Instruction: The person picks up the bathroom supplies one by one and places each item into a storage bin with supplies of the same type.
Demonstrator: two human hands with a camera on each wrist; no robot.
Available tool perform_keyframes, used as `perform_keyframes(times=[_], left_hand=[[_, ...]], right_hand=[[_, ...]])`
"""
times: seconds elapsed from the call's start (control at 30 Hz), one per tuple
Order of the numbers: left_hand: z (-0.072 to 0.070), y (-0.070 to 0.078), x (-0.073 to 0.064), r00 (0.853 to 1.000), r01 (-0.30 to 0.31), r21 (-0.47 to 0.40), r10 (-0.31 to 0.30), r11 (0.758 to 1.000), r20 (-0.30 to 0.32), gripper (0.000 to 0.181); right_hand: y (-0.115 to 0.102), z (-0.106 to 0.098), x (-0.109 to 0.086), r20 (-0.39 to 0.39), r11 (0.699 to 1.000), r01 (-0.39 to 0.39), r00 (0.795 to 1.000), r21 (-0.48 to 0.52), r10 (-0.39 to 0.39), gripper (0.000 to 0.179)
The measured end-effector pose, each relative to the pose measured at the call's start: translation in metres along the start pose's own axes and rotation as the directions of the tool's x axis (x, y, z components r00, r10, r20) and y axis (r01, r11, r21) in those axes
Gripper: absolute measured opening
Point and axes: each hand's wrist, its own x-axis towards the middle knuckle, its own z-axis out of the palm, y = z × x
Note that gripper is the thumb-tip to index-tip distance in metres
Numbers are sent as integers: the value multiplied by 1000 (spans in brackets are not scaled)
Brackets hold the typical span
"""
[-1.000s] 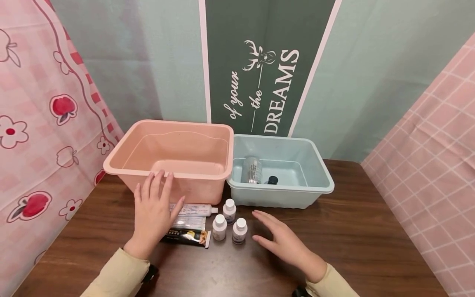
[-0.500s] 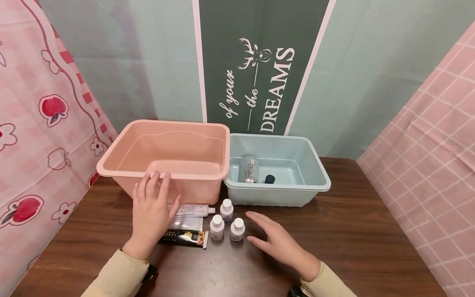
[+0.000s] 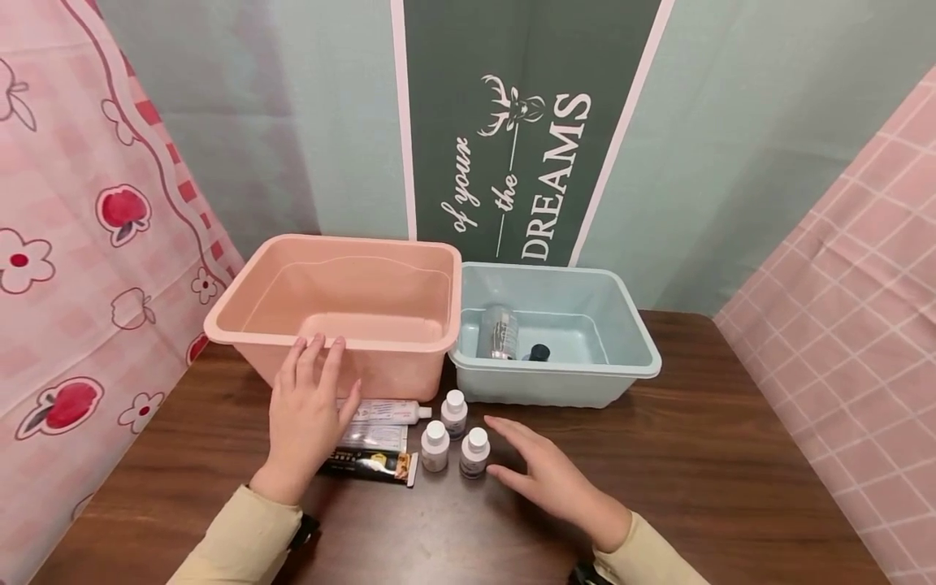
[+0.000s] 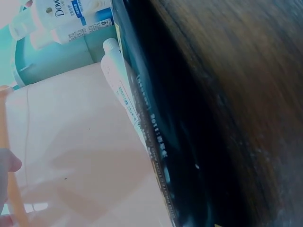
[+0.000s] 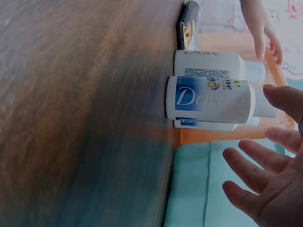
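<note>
My left hand reaches over the tubes with its fingers extended, fingertips right at the front rim of the pink bin. Partly beneath it lie a white tube, a silvery-white tube and a black tube. To their right, three small white bottles stand upright in a cluster. The right wrist view shows a blue Dove label on the nearest bottle. My right hand is held beside these bottles, fingers relaxed and spread, thumb apart, with nothing in it.
A light blue bin stands against the pink bin's right side. Inside it are a clear bottle lying down and a dark-capped item. Cloth hangs behind and on both sides of the brown wooden table.
My right hand has drifted slightly left, closer to the white bottles. My left hand stays at the pink bin's rim. The head view sways a little left and back.
</note>
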Motion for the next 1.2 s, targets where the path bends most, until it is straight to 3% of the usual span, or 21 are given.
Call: perform_keyframes(times=[0.37,0.67,1.2], left_hand=[[3,4,-3,1000,20,-2,-20,1000,16,54],[-6,-1,-9,999,33,-22,-33,999,-20,54],[2,2,2,999,30,-48,-31,998,-18,64]], right_hand=[[-1,1,-2,12,1000,-3,1000,-9,3,59],[-7,15,-3,45,999,-33,999,37,31,60],[-1,12,7,47,999,-8,999,31,7,60]])
